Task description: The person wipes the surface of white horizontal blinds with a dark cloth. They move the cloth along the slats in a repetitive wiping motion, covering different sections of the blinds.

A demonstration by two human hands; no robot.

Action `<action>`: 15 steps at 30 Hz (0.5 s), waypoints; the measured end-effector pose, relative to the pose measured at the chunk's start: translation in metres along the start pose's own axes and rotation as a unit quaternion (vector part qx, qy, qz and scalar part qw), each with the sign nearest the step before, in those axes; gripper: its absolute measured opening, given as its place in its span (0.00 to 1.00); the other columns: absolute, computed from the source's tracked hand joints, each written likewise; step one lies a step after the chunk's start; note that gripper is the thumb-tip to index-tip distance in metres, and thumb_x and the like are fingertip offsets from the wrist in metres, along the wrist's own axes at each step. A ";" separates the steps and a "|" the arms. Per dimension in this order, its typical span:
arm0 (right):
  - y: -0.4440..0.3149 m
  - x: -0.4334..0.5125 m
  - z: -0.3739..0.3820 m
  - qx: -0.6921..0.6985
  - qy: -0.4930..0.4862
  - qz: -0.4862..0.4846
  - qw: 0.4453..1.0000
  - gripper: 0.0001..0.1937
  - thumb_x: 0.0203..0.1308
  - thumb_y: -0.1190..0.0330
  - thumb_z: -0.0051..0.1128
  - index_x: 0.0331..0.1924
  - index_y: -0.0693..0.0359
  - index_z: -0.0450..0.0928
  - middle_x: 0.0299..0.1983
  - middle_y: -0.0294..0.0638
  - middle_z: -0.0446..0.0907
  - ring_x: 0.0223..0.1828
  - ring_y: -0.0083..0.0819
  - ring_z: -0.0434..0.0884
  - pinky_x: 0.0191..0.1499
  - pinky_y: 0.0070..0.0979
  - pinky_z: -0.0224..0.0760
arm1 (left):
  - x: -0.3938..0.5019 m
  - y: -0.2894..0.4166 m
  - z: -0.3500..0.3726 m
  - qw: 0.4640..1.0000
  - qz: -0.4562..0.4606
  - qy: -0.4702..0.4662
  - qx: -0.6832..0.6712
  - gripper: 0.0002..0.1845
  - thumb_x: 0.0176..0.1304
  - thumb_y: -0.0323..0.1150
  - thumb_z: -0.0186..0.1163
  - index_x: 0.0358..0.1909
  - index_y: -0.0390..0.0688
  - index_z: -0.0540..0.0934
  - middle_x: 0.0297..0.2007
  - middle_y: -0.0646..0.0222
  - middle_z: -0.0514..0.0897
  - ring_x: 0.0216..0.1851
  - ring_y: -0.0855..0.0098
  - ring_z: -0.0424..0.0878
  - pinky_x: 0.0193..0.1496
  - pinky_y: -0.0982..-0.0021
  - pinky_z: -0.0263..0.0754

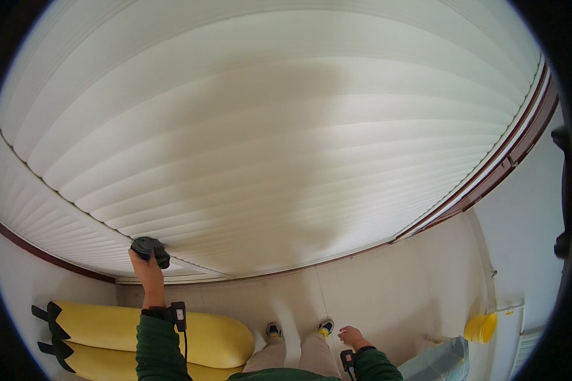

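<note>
A large white slatted door or shutter panel fills most of the view in front of me. My left hand grips a bunched dark grey cloth and presses it to the panel beside a vertical seam, low on the left. The cloth covers most of the fingers. My right hand hangs low at my right side, over the floor and away from the panel. Its fingers are loosely bent and somewhat apart, with nothing visible in them.
Two long yellow rounded objects with black end pieces lie at lower left, partly behind my left arm. On the right are a yellow round container and a grey-blue covered object. A dark red frame edges the panel above the tiled floor.
</note>
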State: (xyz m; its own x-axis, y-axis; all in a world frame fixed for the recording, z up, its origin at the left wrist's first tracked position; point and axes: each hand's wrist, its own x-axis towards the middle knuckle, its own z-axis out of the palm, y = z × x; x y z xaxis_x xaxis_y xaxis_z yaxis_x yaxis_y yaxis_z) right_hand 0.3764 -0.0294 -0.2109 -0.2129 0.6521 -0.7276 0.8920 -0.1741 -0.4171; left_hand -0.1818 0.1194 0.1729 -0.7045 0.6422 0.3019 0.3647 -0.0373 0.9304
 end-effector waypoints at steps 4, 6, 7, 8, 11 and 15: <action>-0.007 0.004 -0.008 -0.047 0.014 -0.039 0.998 0.14 0.50 0.64 0.58 0.43 0.51 0.79 0.47 0.34 0.78 0.46 0.32 0.78 0.48 0.28 0.74 | -0.011 0.003 0.020 0.985 0.093 0.014 0.142 0.12 0.60 0.20 0.53 0.45 0.37 0.69 0.38 0.60 0.77 0.38 0.64 0.77 0.45 0.67 0.72; -0.033 -0.004 -0.030 -0.083 0.046 -0.121 0.988 0.14 0.53 0.63 0.57 0.45 0.54 0.78 0.47 0.39 0.78 0.46 0.37 0.78 0.48 0.30 0.74 | -0.024 0.006 0.044 0.969 0.155 -0.022 0.193 0.16 0.55 0.21 0.57 0.46 0.36 0.69 0.42 0.55 0.76 0.43 0.55 0.75 0.50 0.62 0.69; -0.051 -0.010 -0.049 -0.143 0.082 -0.212 0.963 0.15 0.56 0.62 0.54 0.46 0.57 0.78 0.46 0.43 0.79 0.46 0.41 0.78 0.48 0.33 0.73 | -0.030 0.010 0.057 0.963 0.177 -0.077 0.186 0.19 0.52 0.21 0.59 0.47 0.35 0.69 0.43 0.52 0.75 0.46 0.50 0.74 0.52 0.60 0.67; -0.075 -0.018 -0.068 -0.244 0.122 -0.304 0.913 0.16 0.59 0.60 0.52 0.47 0.61 0.77 0.46 0.47 0.79 0.46 0.44 0.78 0.49 0.35 0.72 | -0.038 0.013 0.073 0.954 0.177 -0.120 0.209 0.21 0.51 0.22 0.60 0.48 0.35 0.69 0.43 0.50 0.75 0.46 0.47 0.73 0.51 0.58 0.68; -0.174 -0.041 -0.117 0.258 0.110 -0.159 0.947 0.15 0.62 0.65 0.50 0.51 0.63 0.74 0.48 0.46 0.78 0.46 0.39 0.79 0.48 0.30 0.73 | -0.064 0.029 0.120 0.923 0.198 -0.249 0.217 0.25 0.48 0.26 0.63 0.50 0.35 0.68 0.44 0.45 0.74 0.46 0.42 0.72 0.48 0.54 0.69; -0.280 -0.073 -0.183 0.356 0.158 -0.242 0.889 0.17 0.62 0.68 0.53 0.54 0.63 0.71 0.48 0.45 0.78 0.46 0.33 0.79 0.47 0.26 0.72 | -0.092 0.044 0.148 0.927 0.123 -0.327 0.133 0.23 0.50 0.29 0.64 0.48 0.35 0.69 0.44 0.46 0.75 0.46 0.42 0.73 0.45 0.53 0.70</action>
State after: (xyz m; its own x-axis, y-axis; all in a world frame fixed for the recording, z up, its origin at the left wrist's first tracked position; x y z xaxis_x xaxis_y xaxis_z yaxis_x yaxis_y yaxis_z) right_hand 0.2158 0.1070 0.0587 -0.2806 0.9326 -0.2272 0.2249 -0.1662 -0.9601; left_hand -0.0108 0.1723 0.1550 -0.0908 0.9698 0.2265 0.6641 -0.1106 0.7394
